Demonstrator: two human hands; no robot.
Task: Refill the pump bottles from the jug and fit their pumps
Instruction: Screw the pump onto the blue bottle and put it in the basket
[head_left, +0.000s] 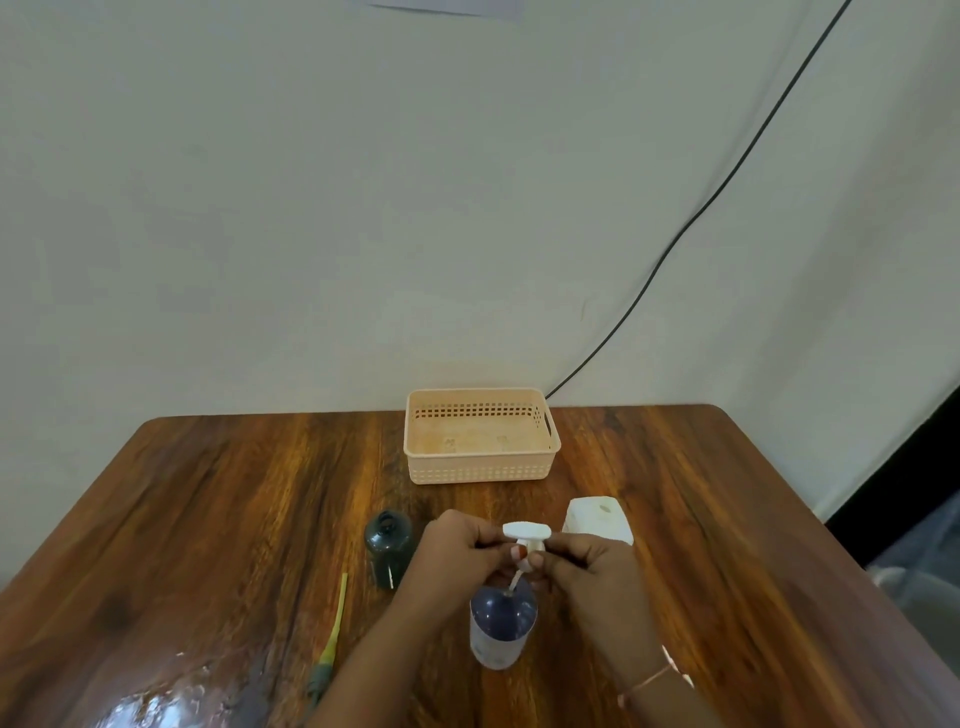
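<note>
White pump (525, 535) — both hands' grip pinched on its collar — tube in clear, dark-filled bottle (501, 626).

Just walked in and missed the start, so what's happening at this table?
A person is fitting a white pump into a clear bottle. The left hand and right hand both pinch the pump's collar above the bottle, with its tube reaching down to the neck; it isn't seated yet. A dark bottle stands open to the left, a white jug behind, and a peach basket by the wall.
</note>
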